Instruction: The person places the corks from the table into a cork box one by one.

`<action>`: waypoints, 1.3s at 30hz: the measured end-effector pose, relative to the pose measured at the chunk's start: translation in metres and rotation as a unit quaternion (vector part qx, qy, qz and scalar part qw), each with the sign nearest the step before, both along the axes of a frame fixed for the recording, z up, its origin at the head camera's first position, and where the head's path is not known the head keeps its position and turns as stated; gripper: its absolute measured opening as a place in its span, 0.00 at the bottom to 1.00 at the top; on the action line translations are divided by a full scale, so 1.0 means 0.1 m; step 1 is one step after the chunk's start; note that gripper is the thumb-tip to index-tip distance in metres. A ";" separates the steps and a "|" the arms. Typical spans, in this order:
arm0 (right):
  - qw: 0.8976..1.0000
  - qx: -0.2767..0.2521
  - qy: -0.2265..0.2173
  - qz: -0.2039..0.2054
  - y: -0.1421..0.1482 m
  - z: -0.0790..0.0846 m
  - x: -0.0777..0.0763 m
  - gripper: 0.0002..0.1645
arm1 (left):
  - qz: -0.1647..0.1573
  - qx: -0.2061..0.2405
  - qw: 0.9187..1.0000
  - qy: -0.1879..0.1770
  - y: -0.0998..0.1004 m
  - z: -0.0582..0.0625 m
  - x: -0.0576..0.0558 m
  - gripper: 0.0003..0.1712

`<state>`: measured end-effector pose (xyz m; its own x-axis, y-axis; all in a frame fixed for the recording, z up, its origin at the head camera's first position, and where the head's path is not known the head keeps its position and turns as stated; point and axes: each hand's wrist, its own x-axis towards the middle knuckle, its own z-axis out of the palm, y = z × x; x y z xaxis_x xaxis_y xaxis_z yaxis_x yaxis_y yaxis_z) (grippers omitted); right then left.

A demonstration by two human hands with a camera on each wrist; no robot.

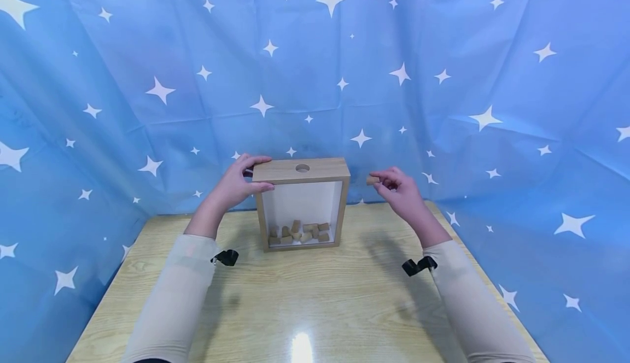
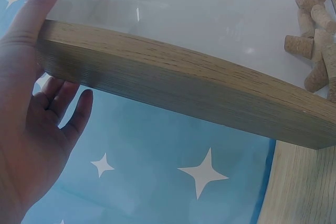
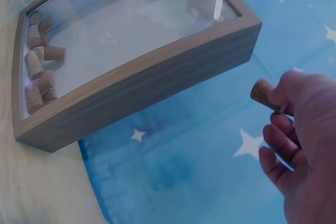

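Observation:
A wooden shadow box with a clear front stands upright on the table, a round hole in its top face. Several corks lie in a heap along its bottom inside. My left hand grips the box's upper left corner, thumb on the front and fingers behind; the left wrist view shows the thumb along the frame. To the right of the box, apart from it, my right hand pinches a single cork between thumb and index finger, at about the height of the box's top.
The light wooden table extends in front of the box and to both sides. A blue curtain with white stars hangs close behind and around it. Black straps show at the wrists.

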<state>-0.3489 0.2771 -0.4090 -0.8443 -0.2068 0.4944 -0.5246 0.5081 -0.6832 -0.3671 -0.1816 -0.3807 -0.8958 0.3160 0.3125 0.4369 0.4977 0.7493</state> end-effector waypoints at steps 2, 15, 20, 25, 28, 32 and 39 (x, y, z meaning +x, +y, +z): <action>1.000 -0.003 0.006 0.000 -0.02 0.03 -0.01 0.17 | 0.001 0.003 1.000 -0.001 0.00 0.00 0.01 0.43; 0.999 -0.012 0.028 0.017 -0.29 0.48 0.24 0.19 | -0.003 0.005 1.000 -0.001 0.00 -0.02 -0.01 0.42; 0.999 -0.006 0.044 0.015 -0.35 0.53 0.21 0.18 | -0.003 0.007 1.000 -0.001 -0.01 -0.03 -0.01 0.41; 0.998 -0.005 0.057 0.020 -0.37 0.46 0.01 0.18 | -0.003 0.009 1.000 -0.001 -0.01 -0.03 0.00 0.41; 0.997 -0.005 0.062 0.035 -0.40 0.47 -0.04 0.17 | -0.002 0.006 1.000 -0.001 -0.01 -0.03 0.00 0.42; 0.997 -0.008 0.060 0.053 -0.48 0.55 -0.07 0.14 | -0.003 0.006 1.000 -0.003 -0.01 -0.03 0.00 0.43; 0.995 -0.011 0.066 0.079 -0.68 0.67 -0.10 0.14 | -0.003 0.007 1.000 -0.004 0.00 -0.02 0.00 0.42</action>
